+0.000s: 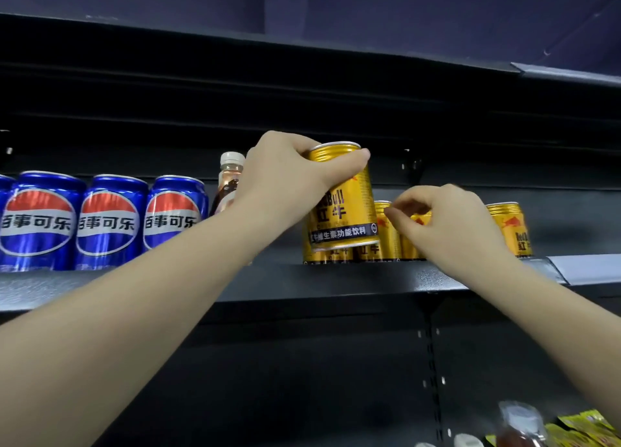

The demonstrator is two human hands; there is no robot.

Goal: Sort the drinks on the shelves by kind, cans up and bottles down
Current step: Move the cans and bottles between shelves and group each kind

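Gold can [342, 208], blue cans [111, 221]

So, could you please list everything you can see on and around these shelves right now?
Blue cola cans: three whole plus a sliver of a fourth at the frame edge, blue with red and white, upper shelf left.
Bottle: one, white cap, brownish drink, upper shelf behind the left wrist.
Held gold can: one, gold, lifted above the standing row.
Standing gold cans: at least four, partly hidden, upper shelf right.
Upper shelf: one, dark grey.
Bottle tops: a few, blurred, bottom right.
Yellow packets: several, bottom right corner.
Left hand: grip round the held gold can's top.
Right hand: fingers curled in front of the standing cans; contact unclear.
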